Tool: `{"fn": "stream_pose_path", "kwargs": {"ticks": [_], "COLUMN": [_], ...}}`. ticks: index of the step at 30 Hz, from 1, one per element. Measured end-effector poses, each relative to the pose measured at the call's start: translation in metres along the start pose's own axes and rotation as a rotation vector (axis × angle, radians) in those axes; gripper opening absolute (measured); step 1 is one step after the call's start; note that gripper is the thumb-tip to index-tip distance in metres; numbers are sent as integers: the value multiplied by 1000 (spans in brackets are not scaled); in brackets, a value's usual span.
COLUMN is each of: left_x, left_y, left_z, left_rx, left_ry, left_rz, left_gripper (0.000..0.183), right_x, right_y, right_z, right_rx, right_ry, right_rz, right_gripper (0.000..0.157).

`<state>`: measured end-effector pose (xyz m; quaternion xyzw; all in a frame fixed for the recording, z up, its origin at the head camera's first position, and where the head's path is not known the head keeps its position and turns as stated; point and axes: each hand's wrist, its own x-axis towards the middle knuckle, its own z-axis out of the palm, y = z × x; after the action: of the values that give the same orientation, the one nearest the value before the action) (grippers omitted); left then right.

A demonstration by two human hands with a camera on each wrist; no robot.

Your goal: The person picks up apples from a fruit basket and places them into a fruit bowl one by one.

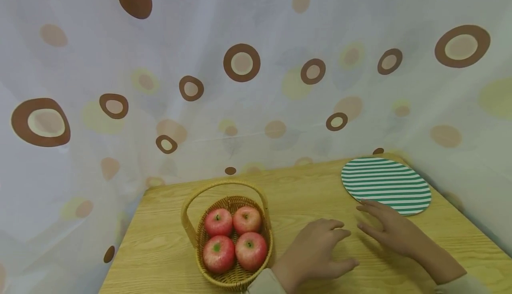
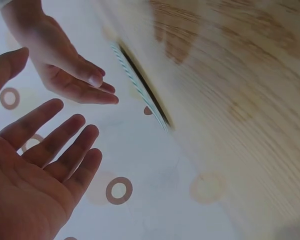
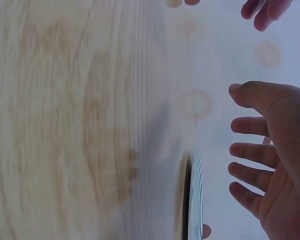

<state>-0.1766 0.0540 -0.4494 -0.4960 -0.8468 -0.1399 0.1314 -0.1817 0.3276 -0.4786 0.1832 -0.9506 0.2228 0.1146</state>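
Observation:
Both hands hover over the wooden table with nothing in them. My left hand is just right of the wicker basket, its fingers spread and loosely bent; its palm shows in the left wrist view. Facing it, my right hand reaches in from the right with fingers extended, close to the near edge of a round green-and-white striped placemat. In the basket sit several red apples, and its handle arches up over the far side. In the right wrist view the placemat appears edge-on.
The light wooden table reaches back to a white curtain with brown, beige and yellow circles. This curtain also hangs along the left and right sides. The basket stands at the left, the placemat at the back right.

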Motion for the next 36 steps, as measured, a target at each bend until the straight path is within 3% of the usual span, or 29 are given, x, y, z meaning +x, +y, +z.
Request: {"fn": "stream_pose_path", "kwargs": {"ticks": [11,19,36], "left_x": [22,34,52], "left_y": [4,2,-1], "left_z": [12,19,42], "left_rx": [46,-6,-90], "left_ry": [0,-59,-42], "left_rz": [-39,-58,-60], "left_gripper": [49,50,49], "right_x": [-1,-1,-1], "right_y": [32,52,93], "right_z": [-6,-13,-15], "right_rx": [7,-5,-74], "right_ry": [-62,-54,-133], "right_rz": [72,89,153], "right_gripper": [46,45,58]}}
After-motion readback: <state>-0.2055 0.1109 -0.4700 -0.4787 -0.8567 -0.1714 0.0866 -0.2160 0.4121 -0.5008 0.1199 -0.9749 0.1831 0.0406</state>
